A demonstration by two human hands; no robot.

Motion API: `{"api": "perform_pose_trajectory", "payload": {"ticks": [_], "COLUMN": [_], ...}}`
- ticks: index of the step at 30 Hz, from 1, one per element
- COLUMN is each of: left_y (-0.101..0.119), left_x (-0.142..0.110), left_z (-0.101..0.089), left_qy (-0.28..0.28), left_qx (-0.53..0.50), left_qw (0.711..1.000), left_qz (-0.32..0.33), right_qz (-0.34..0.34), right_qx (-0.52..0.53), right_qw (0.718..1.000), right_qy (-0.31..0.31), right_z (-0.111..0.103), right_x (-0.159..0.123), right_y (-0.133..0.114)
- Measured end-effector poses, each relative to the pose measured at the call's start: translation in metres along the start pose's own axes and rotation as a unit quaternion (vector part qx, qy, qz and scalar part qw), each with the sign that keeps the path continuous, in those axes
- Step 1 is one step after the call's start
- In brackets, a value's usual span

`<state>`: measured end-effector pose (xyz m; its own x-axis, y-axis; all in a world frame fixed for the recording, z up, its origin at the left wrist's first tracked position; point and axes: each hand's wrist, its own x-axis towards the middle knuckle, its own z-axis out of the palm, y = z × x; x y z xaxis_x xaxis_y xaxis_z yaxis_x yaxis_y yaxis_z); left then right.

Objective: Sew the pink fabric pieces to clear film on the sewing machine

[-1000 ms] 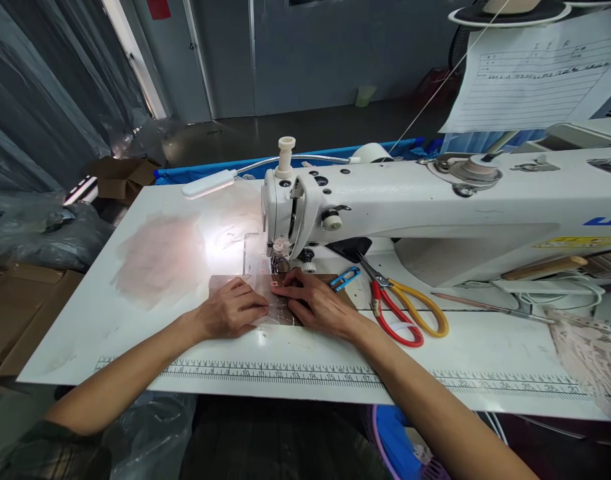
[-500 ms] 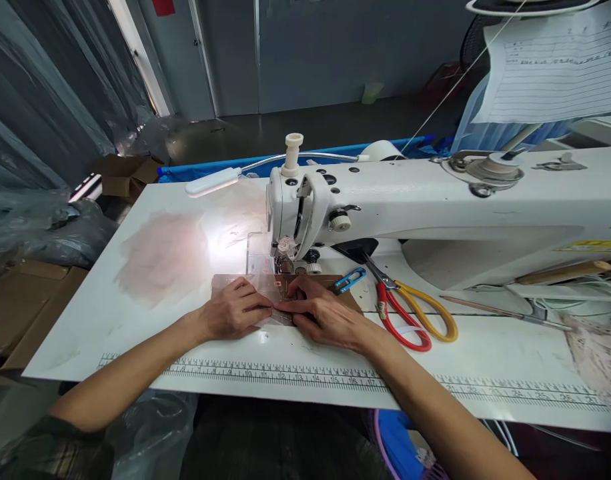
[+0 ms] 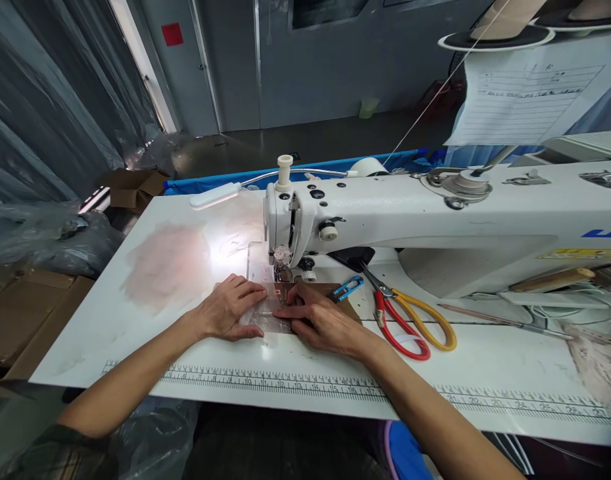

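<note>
My left hand [image 3: 230,308] lies flat with its fingers stretched and thumb apart, on the left part of a sheer, pale piece of fabric [image 3: 263,316]. From the right, my right hand [image 3: 319,319] presses the same fabric with an outstretched index finger; its other fingers are bent and apart from it. Under the fabric is a brown sheet [image 3: 348,308], partly covered by my hands. The sewing machine's [image 3: 395,212] presser foot area [image 3: 284,272] stands just beyond my fingertips. Blue thread snips [image 3: 347,289] lie beside my right hand.
Scissors with red and yellow handles [image 3: 408,320] lie right of my right hand. A ruler strip [image 3: 285,383] runs along the table's front edge. A lamp [image 3: 215,197] lights the left side. Lace [image 3: 598,363] lies far right; cardboard boxes [image 3: 33,313] stand left.
My left hand has opened, its thumb and fingertips drawing away from my right index finger. My right hand stays on the fabric. The view has tilted up and turned slightly right.
</note>
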<state>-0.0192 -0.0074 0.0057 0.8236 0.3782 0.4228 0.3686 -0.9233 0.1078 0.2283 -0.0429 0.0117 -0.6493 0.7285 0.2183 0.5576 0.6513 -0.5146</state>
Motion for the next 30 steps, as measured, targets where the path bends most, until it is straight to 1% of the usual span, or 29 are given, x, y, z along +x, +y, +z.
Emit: {"api": "perform_pose_trajectory", "payload": {"ticks": [4, 12, 14, 17, 19, 21, 23, 26, 30], "left_y": [0.002, 0.004, 0.006, 0.010, 0.014, 0.018, 0.020, 0.019, 0.006], "left_x": [-0.001, -0.003, -0.001, 0.004, 0.010, 0.017, 0.022, 0.026, 0.030], "left_z": [0.001, 0.002, 0.002, 0.001, 0.000, -0.001, -0.001, 0.001, 0.002], "left_qy": [0.012, -0.007, -0.014, -0.033, -0.054, -0.081, -0.103, -0.118, -0.126], "left_qx": [0.005, 0.000, 0.008, 0.030, 0.056, 0.088, 0.115, 0.146, 0.175], "left_qw": [1.000, 1.000, 1.000, 0.997, 0.992, 0.986, 0.982, 0.980, 0.976], "left_qz": [0.005, -0.001, -0.018, -0.065, -0.100, -0.119, -0.111, -0.073, -0.033], "right_qz": [0.000, -0.001, -0.001, -0.001, -0.002, -0.002, -0.001, 0.002, 0.024], "right_qx": [0.005, 0.001, 0.002, 0.005, 0.007, 0.010, 0.014, 0.019, 0.020], "right_qw": [1.000, 1.000, 1.000, 1.000, 1.000, 1.000, 1.000, 1.000, 0.999], "right_qy": [-0.003, -0.002, 0.001, 0.003, 0.004, 0.005, 0.005, 0.008, 0.019], "right_z": [0.000, -0.002, -0.001, 0.001, 0.002, 0.002, 0.002, 0.002, 0.007], "right_x": [0.000, 0.000, 0.000, -0.001, -0.001, -0.001, -0.001, -0.001, 0.000], "right_y": [0.000, -0.001, 0.000, 0.003, 0.004, 0.003, 0.002, 0.001, 0.006]}}
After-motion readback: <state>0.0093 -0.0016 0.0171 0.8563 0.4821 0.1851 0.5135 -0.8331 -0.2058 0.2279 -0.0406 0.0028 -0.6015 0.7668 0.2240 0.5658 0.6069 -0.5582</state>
